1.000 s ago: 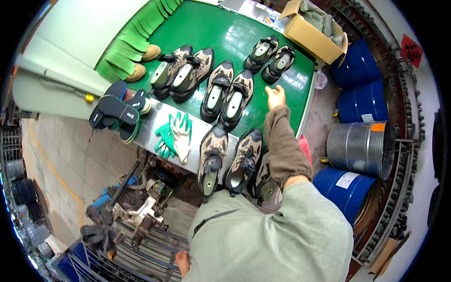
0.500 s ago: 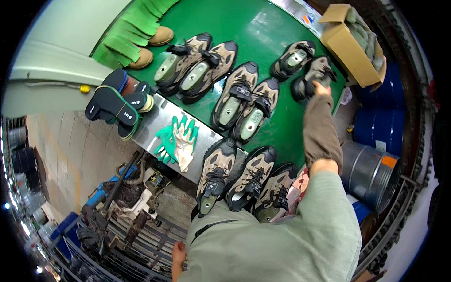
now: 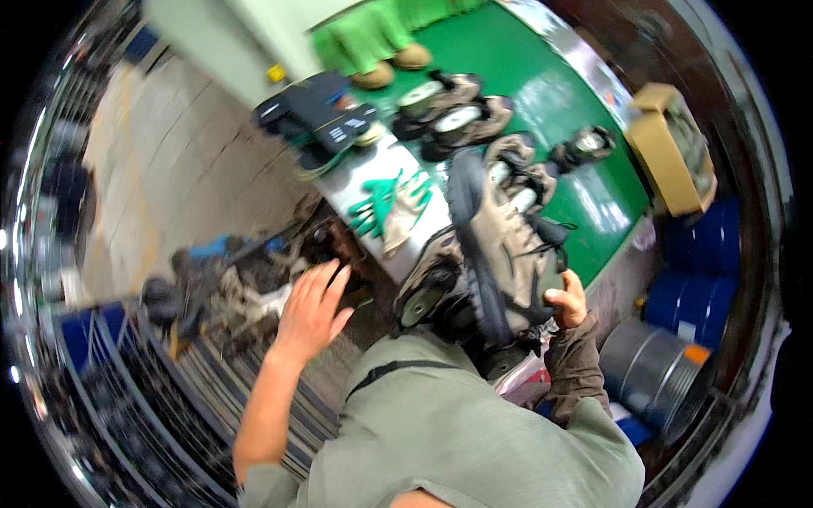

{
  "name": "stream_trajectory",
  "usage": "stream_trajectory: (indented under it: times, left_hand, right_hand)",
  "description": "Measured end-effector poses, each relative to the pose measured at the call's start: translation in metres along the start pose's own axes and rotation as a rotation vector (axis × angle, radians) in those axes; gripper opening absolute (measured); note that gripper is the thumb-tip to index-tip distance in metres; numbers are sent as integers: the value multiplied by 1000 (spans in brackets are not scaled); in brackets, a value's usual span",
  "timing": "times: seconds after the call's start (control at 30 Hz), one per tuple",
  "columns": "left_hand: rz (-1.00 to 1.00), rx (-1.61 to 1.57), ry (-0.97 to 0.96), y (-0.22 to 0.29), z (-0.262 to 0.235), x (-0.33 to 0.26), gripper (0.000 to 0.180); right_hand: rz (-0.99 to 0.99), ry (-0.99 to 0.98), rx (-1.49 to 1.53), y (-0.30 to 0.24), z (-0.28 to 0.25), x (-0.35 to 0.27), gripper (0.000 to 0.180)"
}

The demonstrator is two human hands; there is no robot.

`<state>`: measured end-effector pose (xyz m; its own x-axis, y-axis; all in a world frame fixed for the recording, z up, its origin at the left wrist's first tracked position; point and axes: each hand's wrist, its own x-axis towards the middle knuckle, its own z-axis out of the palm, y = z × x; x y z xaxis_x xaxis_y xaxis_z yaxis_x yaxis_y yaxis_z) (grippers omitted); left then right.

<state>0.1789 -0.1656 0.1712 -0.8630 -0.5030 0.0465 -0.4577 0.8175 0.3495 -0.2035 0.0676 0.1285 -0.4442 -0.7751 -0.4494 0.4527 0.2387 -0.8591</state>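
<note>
A tan-and-black lace-up shoe (image 3: 506,254) is raised in front of me, tilted so its dark sole faces left and its toe points away. My right hand (image 3: 569,302) is closed around its heel end, where part of a green shoe last shows. To the left, my left hand (image 3: 312,315) hovers over the machinery, fingers spread and holding nothing. Behind and below the lifted shoe, more shoes of that kind (image 3: 421,300) stand close to my body, partly covered by it. A single shoe (image 3: 584,147) stays at the far right of the green tabletop (image 3: 605,207).
Green-and-white work gloves (image 3: 396,203) lie on the metal ledge, beside stacked dark insoles (image 3: 318,118). Farther back are a pair of shoes (image 3: 453,110) and tan boots (image 3: 391,69) under green cloth. An open cardboard box (image 3: 656,157) and metal drums (image 3: 648,364) stand at right.
My right hand has brought a shoe from the table's far right back toward me. My left hand has risen from beside my body and opened. The view has shifted and blurred.
</note>
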Motion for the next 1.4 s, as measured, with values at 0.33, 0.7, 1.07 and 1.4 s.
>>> stream_trajectory:
  times: [0.33, 0.7, 1.07, 1.4]
  left_hand:
    - [-281, 12, -204, -21, -11, -244, 78]
    - [-937, -762, 723, 27, 93, -346, 106]
    - [-982, -1015, 694, 4, 82, -364, 103]
    - [-833, -1165, 705, -12, 50, -354, 109]
  right_hand:
    - [307, -1201, -493, 72, 283, 25, 60]
    - [-41, -1187, -304, 119, 495, -27, 55]
    - [-928, -789, -852, 138, 550, -75, 35]
    - [-983, -619, -1201, 120, 611, -71, 45]
